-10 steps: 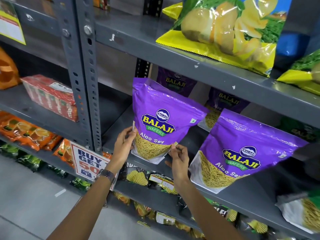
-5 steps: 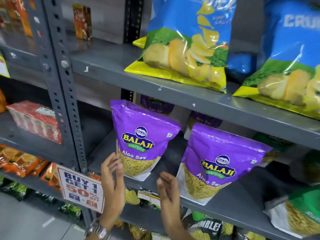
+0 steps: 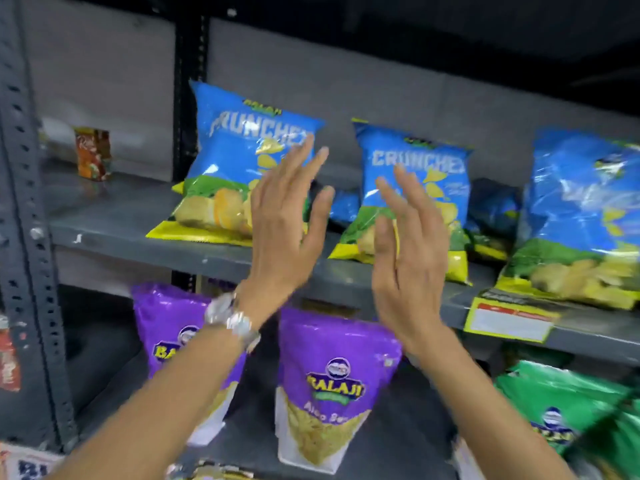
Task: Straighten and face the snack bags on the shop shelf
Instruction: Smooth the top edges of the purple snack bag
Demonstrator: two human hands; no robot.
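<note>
Left hand: the left hand (image 3: 282, 223) is raised with fingers spread wide and nothing held; it is seen in front of the left blue bag (image 3: 239, 161), and contact cannot be told through the motion blur.
Right hand: the right hand (image 3: 410, 251) is raised, open and empty, fingers loosely apart, in front of the middle blue bag (image 3: 415, 188).
Watch: a metal watch (image 3: 232, 318) is worn on the left wrist.
Hidden: the lower right of the left blue bag and the lower left of the middle one are covered by the hands; the left purple bag (image 3: 166, 327) is partly covered by the forearm.
Cut off: the right blue bag (image 3: 585, 216) and the green bag (image 3: 561, 407) run off the right edge.
Hard to read: all print is smeared by blur; the small carton (image 3: 92, 153) at far left cannot be read.
Task things: three blue bags stand on the upper shelf (image 3: 114, 230), leaning back; the purple bags, one at (image 3: 332, 382), stand upright on the shelf below.
Change: half a second ago both hands were held low by the purple bags; they have been lifted to the blue bags, and the view has been tilted up.
</note>
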